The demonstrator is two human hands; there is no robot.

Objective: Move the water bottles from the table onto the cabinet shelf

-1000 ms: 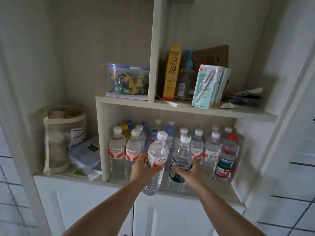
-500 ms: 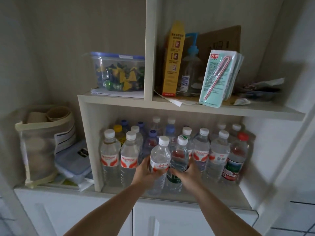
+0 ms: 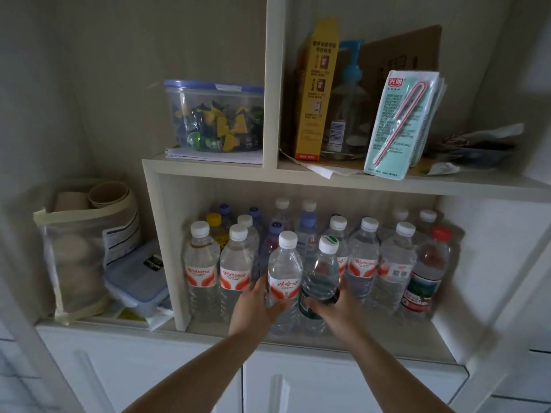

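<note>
L hand (image 3: 253,305) grips red-label bottle (image 3: 284,272), R hand (image 3: 340,307) grips green-label bottle (image 3: 322,281); both upright at front of lower shelf (image 3: 387,338) (touching each other), w/ rows of bottles (image 3: 363,257) behind.

Clear glossy ribbed plastic water bottles (image 3: 283,281) are showing smooth white plastic caps. The pale matt wood-grain laminate cabinet shelf (image 3: 372,181) is appearing smooth. The yellow paperboard carton (image 3: 316,93) is looking matt; the transparent blue-lidded plastic tub (image 3: 214,114) is reflecting light.
</note>
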